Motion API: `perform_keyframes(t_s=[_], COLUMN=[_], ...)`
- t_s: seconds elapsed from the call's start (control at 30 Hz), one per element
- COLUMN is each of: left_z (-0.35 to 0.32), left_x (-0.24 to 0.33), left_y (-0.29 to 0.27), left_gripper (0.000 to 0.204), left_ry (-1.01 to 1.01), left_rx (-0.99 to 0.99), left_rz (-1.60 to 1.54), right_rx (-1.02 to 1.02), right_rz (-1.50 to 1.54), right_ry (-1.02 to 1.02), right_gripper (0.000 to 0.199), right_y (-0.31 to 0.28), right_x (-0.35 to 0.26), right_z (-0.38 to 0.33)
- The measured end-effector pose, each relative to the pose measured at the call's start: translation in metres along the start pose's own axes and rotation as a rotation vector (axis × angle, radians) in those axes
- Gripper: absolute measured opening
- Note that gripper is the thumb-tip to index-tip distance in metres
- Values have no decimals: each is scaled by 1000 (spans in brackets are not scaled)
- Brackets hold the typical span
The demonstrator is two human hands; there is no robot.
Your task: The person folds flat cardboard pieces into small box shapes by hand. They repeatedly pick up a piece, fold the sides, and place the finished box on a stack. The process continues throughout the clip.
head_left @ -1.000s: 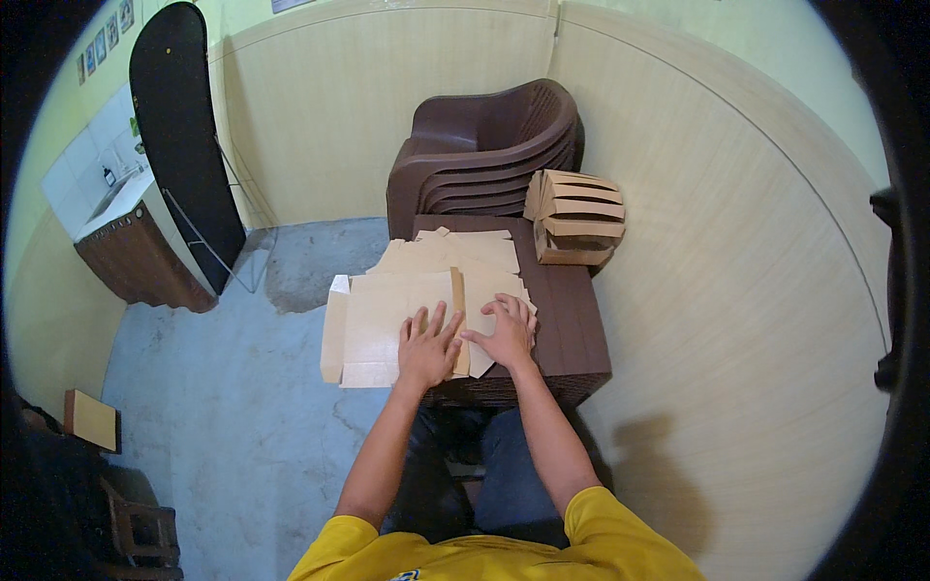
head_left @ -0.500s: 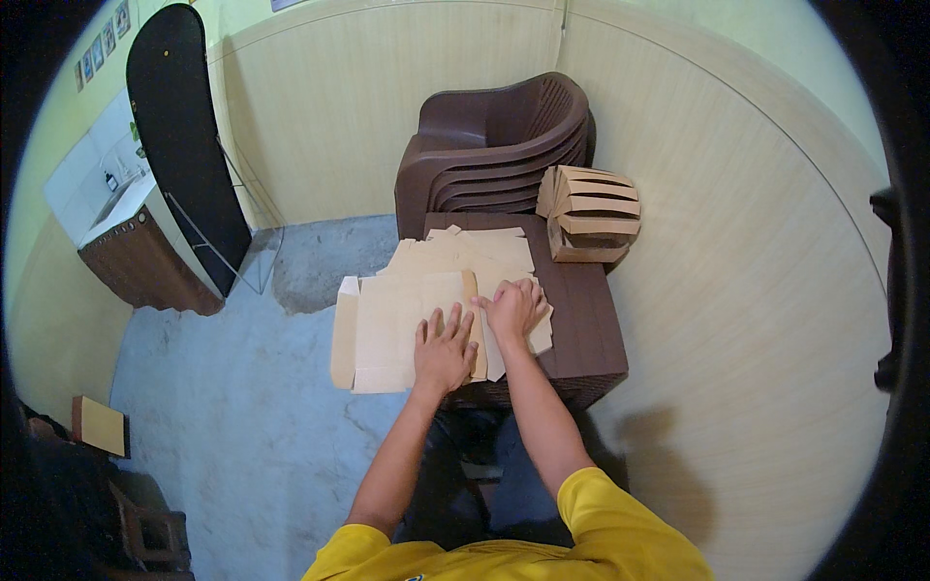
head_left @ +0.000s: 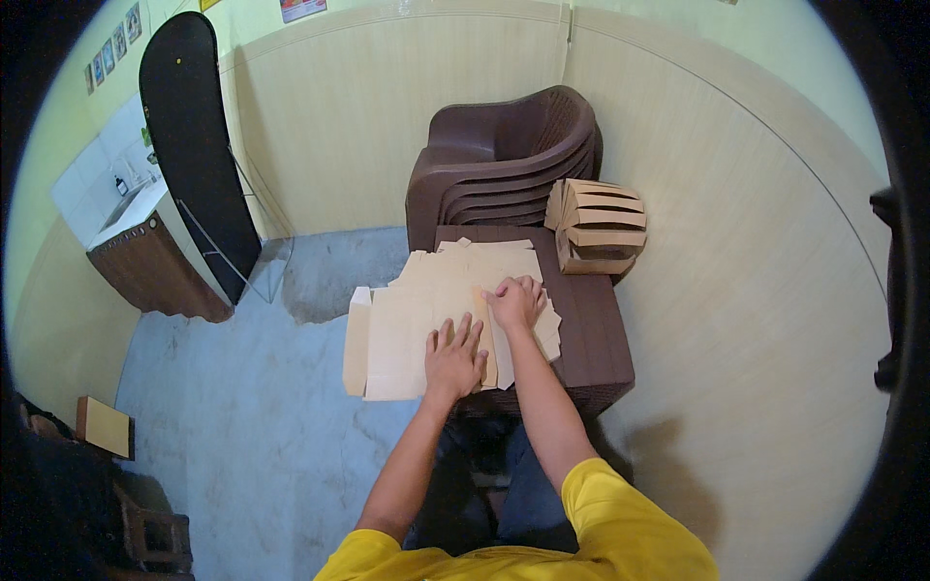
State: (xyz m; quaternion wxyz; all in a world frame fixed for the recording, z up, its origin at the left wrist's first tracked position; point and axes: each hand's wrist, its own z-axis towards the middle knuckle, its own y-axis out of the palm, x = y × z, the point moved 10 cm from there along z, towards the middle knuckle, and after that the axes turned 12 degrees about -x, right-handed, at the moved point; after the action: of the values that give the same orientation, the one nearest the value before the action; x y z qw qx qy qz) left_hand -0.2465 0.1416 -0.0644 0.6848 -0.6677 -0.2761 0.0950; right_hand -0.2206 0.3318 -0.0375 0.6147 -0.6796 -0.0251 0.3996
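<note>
A flat cardboard box blank [head_left: 397, 334] lies on a brown woven-look table, its left side flap standing out past the table's edge. My left hand [head_left: 455, 363] rests on it with the palm down and the fingers spread. Farther right, my right hand [head_left: 515, 302] is closed, its fingers curled and its thumb on a narrow darker flap [head_left: 491, 358] of the same blank. What lies under the curled fingers is hidden. More flat cardboard blanks [head_left: 465, 263] are spread beneath and beyond it.
On the table's far right corner stands a group of folded cardboard boxes [head_left: 603, 237]. Stacked brown plastic chairs [head_left: 504, 160] stand behind the table [head_left: 591, 339]. A tall black board [head_left: 199, 145] leans at the far left beside a sink counter [head_left: 155, 257].
The whole view has shifted slightly, so everything sits a little lower and farther right. Both hands stay on the blank, the right thumb still at the darker flap.
</note>
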Motion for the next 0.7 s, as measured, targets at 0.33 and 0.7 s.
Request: perform_keyframes(t_s=[0.33, 0.7], left_z=[2, 5], left_x=[-3, -8], left_y=[5, 1], left_gripper=[60, 62], left_ry=[22, 21], left_rx=[85, 127], left_rz=[21, -58], right_rx=[-169, -327], right_rz=[174, -82], right_ry=[-291, -602], right_gripper=[27, 46], right_y=[-1, -31], right_x=[35, 7], right_z=[-116, -175])
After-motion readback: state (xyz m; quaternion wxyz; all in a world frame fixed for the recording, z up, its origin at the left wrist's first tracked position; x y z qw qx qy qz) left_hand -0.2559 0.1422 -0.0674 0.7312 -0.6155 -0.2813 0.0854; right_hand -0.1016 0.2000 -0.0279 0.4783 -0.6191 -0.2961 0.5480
